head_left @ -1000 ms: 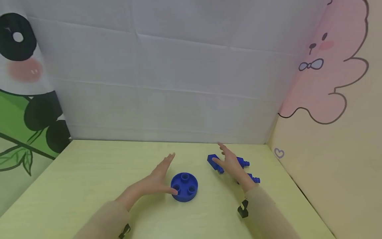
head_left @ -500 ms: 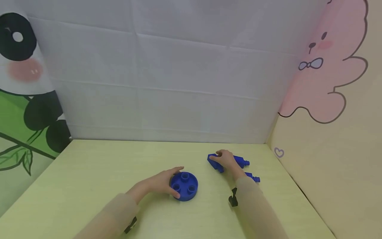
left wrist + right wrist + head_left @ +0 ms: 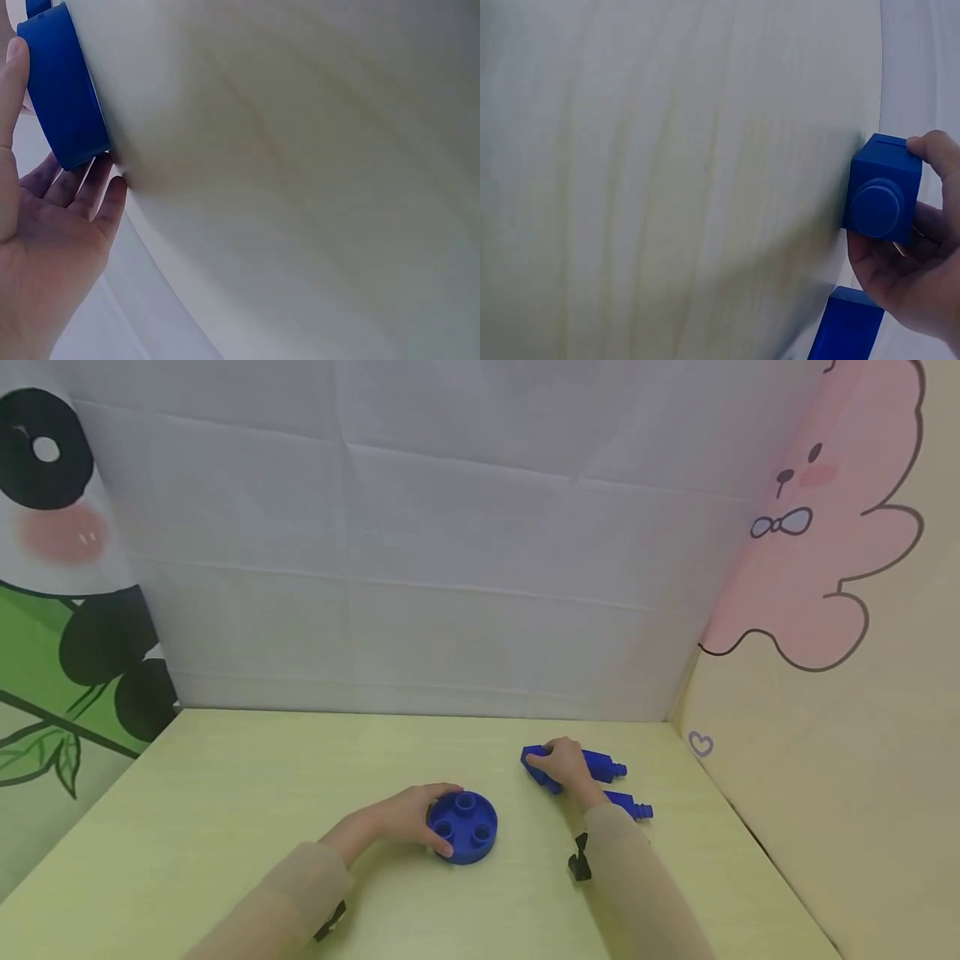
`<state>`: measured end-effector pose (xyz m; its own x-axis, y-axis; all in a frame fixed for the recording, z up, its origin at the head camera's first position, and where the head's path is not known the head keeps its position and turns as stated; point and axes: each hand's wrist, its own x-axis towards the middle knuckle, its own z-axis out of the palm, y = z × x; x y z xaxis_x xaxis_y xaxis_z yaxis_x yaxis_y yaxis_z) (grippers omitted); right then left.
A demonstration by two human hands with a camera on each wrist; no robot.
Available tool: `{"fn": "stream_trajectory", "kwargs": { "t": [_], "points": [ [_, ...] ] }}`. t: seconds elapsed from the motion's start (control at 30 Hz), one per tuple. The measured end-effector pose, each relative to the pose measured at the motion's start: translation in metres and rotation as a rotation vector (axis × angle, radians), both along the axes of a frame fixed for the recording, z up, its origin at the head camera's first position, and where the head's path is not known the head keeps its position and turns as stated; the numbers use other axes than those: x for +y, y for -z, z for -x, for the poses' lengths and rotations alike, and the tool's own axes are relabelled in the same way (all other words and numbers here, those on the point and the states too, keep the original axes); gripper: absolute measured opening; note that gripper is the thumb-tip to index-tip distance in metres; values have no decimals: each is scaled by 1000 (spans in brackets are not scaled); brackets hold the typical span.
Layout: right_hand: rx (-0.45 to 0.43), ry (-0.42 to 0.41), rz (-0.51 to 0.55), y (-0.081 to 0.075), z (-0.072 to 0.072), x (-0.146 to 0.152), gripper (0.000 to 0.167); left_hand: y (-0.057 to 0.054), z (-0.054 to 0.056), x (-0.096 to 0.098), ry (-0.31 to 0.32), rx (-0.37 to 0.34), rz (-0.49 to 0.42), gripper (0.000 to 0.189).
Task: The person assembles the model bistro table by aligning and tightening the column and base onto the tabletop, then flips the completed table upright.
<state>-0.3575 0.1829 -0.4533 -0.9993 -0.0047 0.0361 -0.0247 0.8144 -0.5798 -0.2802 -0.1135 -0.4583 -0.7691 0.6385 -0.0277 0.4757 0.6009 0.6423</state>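
In the head view a round blue disc (image 3: 467,850) with three raised sockets lies on the table. My left hand (image 3: 408,817) grips its left side, the thumb at the near rim and the fingers round the far one. The left wrist view has the disc's side wall (image 3: 64,82) between thumb and fingers. Farther right, my right hand (image 3: 564,764) holds a blue block (image 3: 534,758) with a round peg at one end. Thumb and fingers sit on opposite sides of that block, its peg (image 3: 877,208) facing the right wrist camera.
Two more blue pieces with stepped, narrow ends, an upper one (image 3: 602,767) and a lower one (image 3: 633,806), lie right beside the right hand and forearm. A white backdrop (image 3: 420,635) borders the pale table (image 3: 247,793) behind, and a cream wall (image 3: 810,777) stands at right.
The left hand has moved right and its fingers have closed round the disc. My right hand has come down and its fingers have curled round the peg-ended block. The blue pieces look unmoved.
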Motion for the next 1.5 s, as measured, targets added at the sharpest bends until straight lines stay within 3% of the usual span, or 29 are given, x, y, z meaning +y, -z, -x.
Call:
{"fn": "stream_trajectory", "kwargs": {
  "t": [0.2,0.47,0.67,0.87,1.17,1.5],
  "points": [
    [25,1,59,-5,-4,-1,52,-1,0,1,-10,5,13,96],
    [56,-39,179,-30,-18,0,57,-3,-2,1,-22,-4,16,94],
    [13,-14,374,-51,-28,-2,58,-3,-2,0,-14,-3,13,95],
    [-10,-47,518,-65,-38,-5,58,-4,-3,0,-4,4,21,95],
    [10,-120,547,-86,-64,-13,54,-6,-5,0,7,-2,3,95],
    [87,-158,517,-82,-92,-27,55,-6,-6,0,-4,-16,0,93]
  ]
}}
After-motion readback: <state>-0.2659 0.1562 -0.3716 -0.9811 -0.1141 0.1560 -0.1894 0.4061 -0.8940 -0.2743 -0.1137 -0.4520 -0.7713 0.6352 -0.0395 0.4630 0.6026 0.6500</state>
